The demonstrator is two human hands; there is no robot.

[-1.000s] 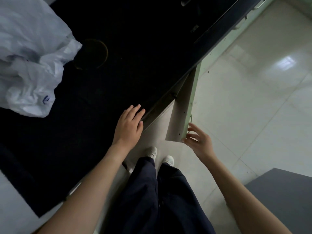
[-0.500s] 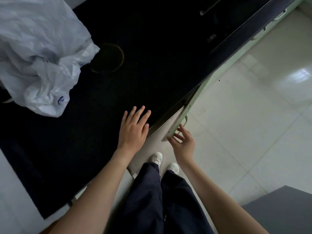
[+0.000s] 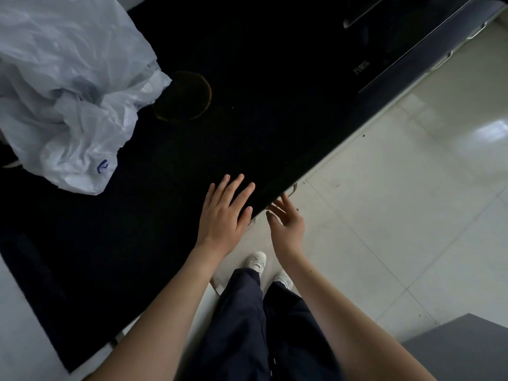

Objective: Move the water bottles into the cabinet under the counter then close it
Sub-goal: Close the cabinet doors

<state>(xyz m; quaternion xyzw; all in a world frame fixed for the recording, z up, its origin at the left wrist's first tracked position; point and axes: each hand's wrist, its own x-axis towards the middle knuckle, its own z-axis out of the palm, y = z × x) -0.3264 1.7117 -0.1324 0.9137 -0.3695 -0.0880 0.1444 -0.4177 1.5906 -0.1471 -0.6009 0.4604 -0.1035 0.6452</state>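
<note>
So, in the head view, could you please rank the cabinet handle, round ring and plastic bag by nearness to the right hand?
1. cabinet handle, just beyond the right hand.
2. round ring, on the counter.
3. plastic bag, far left.

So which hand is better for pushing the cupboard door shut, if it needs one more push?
Right. The right hand, fingers straight, is beside the door handle under the black counter. The left hand lies flat on top of it, so it would probably have to come down first.
</note>
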